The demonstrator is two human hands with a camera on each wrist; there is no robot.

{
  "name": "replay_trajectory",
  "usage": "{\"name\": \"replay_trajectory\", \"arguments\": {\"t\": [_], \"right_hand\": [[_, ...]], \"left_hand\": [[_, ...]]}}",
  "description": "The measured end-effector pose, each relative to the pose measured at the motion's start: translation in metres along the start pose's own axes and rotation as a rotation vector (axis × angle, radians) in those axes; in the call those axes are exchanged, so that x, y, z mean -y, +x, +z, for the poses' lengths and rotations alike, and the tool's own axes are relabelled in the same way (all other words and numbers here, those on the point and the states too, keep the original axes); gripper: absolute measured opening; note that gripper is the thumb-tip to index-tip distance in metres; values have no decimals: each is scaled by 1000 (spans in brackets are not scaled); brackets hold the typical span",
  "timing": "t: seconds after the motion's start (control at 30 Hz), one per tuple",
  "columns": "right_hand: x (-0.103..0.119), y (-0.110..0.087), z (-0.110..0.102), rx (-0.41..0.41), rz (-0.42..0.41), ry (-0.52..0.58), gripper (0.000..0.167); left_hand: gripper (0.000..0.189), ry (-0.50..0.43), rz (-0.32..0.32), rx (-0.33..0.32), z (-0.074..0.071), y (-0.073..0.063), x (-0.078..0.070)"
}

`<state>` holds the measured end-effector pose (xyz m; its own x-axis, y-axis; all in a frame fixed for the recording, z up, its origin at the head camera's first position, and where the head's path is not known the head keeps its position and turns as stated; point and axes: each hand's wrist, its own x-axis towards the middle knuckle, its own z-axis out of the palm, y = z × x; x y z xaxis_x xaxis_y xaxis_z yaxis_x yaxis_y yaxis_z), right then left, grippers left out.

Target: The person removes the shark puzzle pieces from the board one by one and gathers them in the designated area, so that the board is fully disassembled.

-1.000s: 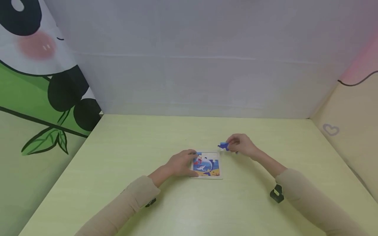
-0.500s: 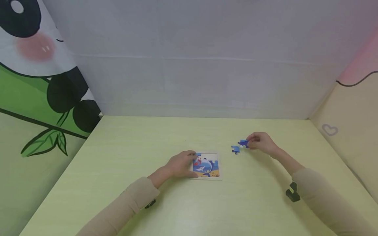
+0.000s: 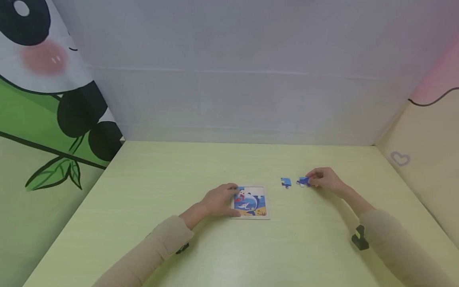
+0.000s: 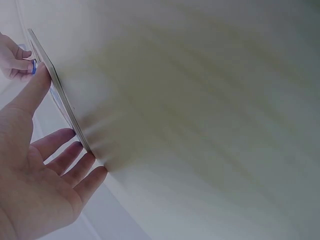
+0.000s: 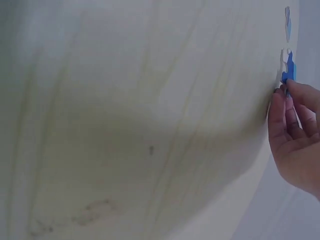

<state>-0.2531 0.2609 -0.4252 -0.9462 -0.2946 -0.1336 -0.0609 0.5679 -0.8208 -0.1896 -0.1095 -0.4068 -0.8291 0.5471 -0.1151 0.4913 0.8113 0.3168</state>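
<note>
A small square jigsaw puzzle (image 3: pixel 250 202) in a white frame shows a sea-animal picture with a pale gap along its top right. My left hand (image 3: pixel 219 200) grips its left side, with the thumb near the lower left corner and the fingers at the upper left. In the left wrist view, the frame's thin edge (image 4: pixel 62 100) runs between thumb and fingers. To the right, my right hand (image 3: pixel 325 179) pinches a dark blue puzzle piece (image 3: pixel 303 181) at or just above the table. A lighter blue piece (image 3: pixel 286 182) lies on the table left of it, apart from both hands.
The pale yellow table (image 3: pixel 201 167) meets a grey-white back wall (image 3: pixel 215 103). Printed side panels stand left and right, the left one with a green leaf (image 3: pixel 53 171). Dark wrist devices (image 3: pixel 360 238) sit under the beige sleeves (image 3: pixel 391 243).
My right hand has moved right with the dark blue piece and then lowered it toward the table. The lighter blue piece now lies separate from it. The left hand stays on the puzzle.
</note>
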Motion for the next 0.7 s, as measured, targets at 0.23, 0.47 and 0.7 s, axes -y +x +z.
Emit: {"name": "replay_trajectory", "arguments": {"t": [0.23, 0.47, 0.7], "right_hand": [[-1, 2, 5, -20, 13, -36, 26], [-2, 5, 5, -33, 23, -93, 27], [-2, 5, 6, -10, 6, -104, 27]], "left_hand": [[74, 9, -3, 6, 0, 0, -1], [74, 10, -5, -1, 0, 0, -1], [74, 10, -3, -2, 1, 0, 0]]}}
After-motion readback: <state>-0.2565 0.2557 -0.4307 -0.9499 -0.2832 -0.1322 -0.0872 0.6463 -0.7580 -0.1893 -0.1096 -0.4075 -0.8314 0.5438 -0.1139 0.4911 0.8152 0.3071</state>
